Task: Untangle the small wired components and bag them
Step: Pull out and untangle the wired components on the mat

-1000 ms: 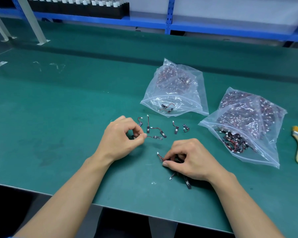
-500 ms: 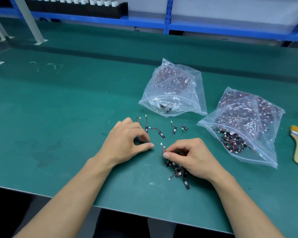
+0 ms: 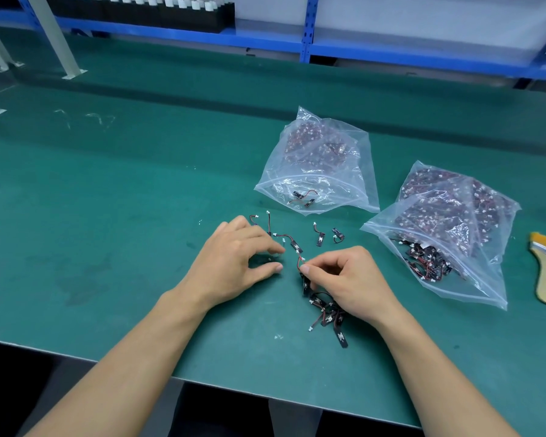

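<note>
A second ago the left hand was pinching one small piece. Now it has let go. Its fingers and thumb are spread a little apart over the table, and it holds nothing that I can see. The piece it put down seems to lie with the loose pieces just past its fingertips, each one lying on its own.

The right hand has changed too. Before, it lay over the clump and pressed it down. Now it has come up a bit, and its thumb and first finger pinch a thin red wire at the top of the clump. The wire sticks up with a white plug at its end. The rest of the clump sits on the table under the wrist, black strips and wires all mixed up.

So one more piece looks done, and the next one is being picked out. The left hand is free and close by — I think it will need to hold the clump or take the wire's other end so the piece slides out and does not drag the others along.

Nothing from this row is bagged yet. The middle bag lies open just beyond the loose pieces, with a few pieces near its mouth. The right bag is full of tangled ones. There is plenty left to do — the clump is still thick.
</note>
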Tool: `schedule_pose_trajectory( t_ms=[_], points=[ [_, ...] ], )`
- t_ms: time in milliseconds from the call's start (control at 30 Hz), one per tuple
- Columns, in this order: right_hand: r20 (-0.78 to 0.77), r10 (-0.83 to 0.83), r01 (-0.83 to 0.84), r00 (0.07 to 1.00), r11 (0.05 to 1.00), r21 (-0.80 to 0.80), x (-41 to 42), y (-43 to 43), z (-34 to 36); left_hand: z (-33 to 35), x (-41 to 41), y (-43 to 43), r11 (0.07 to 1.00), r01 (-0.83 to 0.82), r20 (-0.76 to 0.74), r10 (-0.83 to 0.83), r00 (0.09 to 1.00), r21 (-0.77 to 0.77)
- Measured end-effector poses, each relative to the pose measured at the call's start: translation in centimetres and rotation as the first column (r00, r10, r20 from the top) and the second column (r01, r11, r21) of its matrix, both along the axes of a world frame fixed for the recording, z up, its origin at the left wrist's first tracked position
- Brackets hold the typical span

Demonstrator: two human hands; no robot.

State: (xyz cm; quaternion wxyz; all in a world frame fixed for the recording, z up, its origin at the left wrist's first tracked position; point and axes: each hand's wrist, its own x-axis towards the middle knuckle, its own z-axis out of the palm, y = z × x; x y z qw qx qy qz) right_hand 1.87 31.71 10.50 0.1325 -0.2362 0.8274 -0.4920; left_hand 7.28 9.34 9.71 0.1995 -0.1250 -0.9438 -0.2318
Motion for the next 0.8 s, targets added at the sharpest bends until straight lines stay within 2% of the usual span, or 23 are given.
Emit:
schedule_pose_trajectory(
  t_ms=[167,333,433,567,633,733,800],
  points=[
    [-0.017,-0.018,0.017,1.000,1.000,-0.019,0.1,-0.2,0.2,0.1,0.2,0.9,0.985,0.059,-0.003,-0.059,0.998,0.161],
    [-0.023,-0.085,0.084,0.996,0.996,-0.025,0.0,-0.2,0.1,0.1,0.0,1.6,0.987,0.050,0.030,-0.055,0.998,0.151],
    [-0.065,-0.154,0.154,0.986,0.988,-0.015,-0.2,0.1,-0.1,0.2,0.2,1.5,0.991,0.087,0.023,-0.090,0.996,0.105],
    [-0.200,-0.152,0.188,0.968,0.967,0.173,-0.5,0.4,-0.4,0.3,0.4,1.5,0.980,0.198,0.054,-0.197,0.979,-0.016],
    [-0.232,-0.148,0.199,0.961,0.956,0.217,-0.5,0.5,-0.5,0.2,0.4,1.6,0.972,0.226,0.066,-0.221,0.973,-0.068],
    [-0.312,-0.191,0.257,0.931,0.948,0.186,-0.6,0.9,-0.3,0.1,0.3,1.6,0.967,0.224,0.049,-0.220,0.974,-0.118],
    [-0.345,-0.154,0.216,0.926,0.965,0.148,-0.7,1.5,0.1,0.1,0.3,1.6,0.965,0.217,0.036,-0.214,0.976,-0.148]
  ],
)
